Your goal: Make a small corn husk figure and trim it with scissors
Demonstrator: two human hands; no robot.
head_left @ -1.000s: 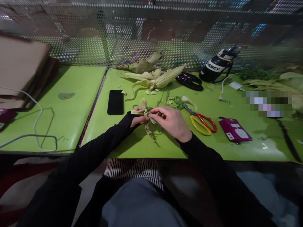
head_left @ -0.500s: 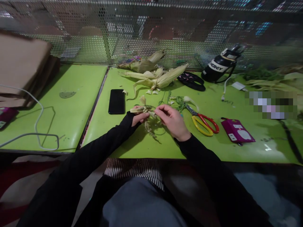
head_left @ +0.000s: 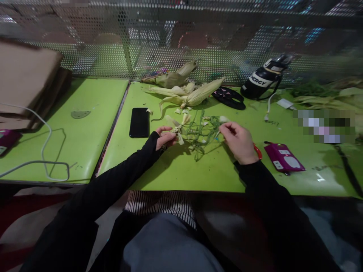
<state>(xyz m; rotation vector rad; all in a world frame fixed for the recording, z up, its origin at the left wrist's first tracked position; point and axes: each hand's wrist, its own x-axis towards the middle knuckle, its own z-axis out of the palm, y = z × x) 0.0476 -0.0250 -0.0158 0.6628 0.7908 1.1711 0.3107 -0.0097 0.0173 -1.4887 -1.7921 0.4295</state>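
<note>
My left hand (head_left: pixel 166 138) is closed in a pinch on a small knotted piece of pale corn husk (head_left: pixel 178 130), whose loose ends stick out above and below the fingers. To its right spreads a tangle of green string (head_left: pixel 202 130) on the table. At the right side of that tangle is my right hand (head_left: pixel 239 142), its thumb and fingers pressed together. Whatever lies between those fingertips is too small to make out. Under this hand the scissors are mostly covered; only part of the red handle (head_left: pixel 258 151) shows.
Corn husks (head_left: pixel 201 92) lie at the back beside a black slotted object (head_left: pixel 229 98) and a black bottle (head_left: pixel 262 78). A phone (head_left: pixel 139 122) is left of my hands, a purple power box (head_left: pixel 284 156) right. Brown paper bags (head_left: pixel 25 83) stand far left, before a perforated metal screen (head_left: pixel 96 49).
My right hand has moved right, away from the husk piece, and now covers most of the scissors. The green string is spread wider between the hands. My left hand keeps the husk, now turned.
</note>
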